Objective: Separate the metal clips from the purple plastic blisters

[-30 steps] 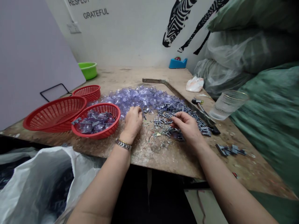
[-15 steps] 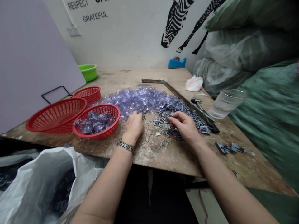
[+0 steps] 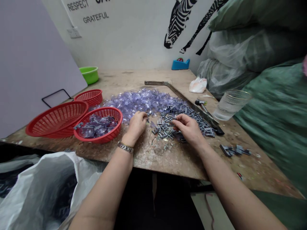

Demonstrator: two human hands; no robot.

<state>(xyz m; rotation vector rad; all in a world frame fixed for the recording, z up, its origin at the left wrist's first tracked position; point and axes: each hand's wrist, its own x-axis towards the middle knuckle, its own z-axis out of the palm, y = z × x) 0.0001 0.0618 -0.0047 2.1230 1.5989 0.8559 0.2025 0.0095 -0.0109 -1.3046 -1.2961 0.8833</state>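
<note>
My left hand (image 3: 137, 124), with a metal watch on its wrist, rests at the near edge of a heap of clear purplish plastic pieces (image 3: 134, 100). Its fingers are curled together and their tips point at small dark bits; what they hold, if anything, is hidden. Over a pile of small grey plastic parts (image 3: 165, 127) is my right hand (image 3: 188, 127), thumb and forefinger pinched. I cannot make out what is between them. Left of my left hand, a red basket (image 3: 114, 135) contains clear pieces and grey parts.
Two more red baskets (image 3: 35, 126) stand at the left, with a green basin (image 3: 90, 75) behind. A bent metal strip (image 3: 182, 95) borders the pile. Rightward are a glass of water (image 3: 227, 108) and loose dark parts (image 3: 235, 150). An open white sack (image 3: 45, 179) hangs below the table edge.
Grey parts have spread leftward and nearer across the table between my hands. My left hand has shifted slightly away from me, while my right hand stays nearly in place, still pinched.
</note>
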